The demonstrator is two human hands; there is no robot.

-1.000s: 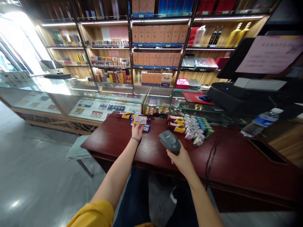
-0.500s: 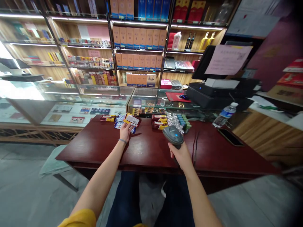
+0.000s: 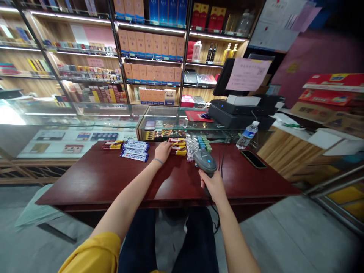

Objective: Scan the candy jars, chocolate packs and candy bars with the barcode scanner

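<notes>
The right hand (image 3: pixel 214 185) wraps around the handle of the scanner (image 3: pixel 205 160), held above the desk (image 3: pixel 99 182). The left hand (image 3: pixel 163 151) is at the red-and-yellow packets (image 3: pixel 180 151); whether its fingers pinch one cannot be determined. Blue-and-white packets (image 3: pixel 134 150) lie left of it. The glass counter (image 3: pixel 113 120) stands beyond.

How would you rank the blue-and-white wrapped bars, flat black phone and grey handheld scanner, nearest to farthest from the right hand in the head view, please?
1. Grey scanner, in the right hand.
2. Black phone, to its right.
3. Wrapped bars, to its left.
</notes>
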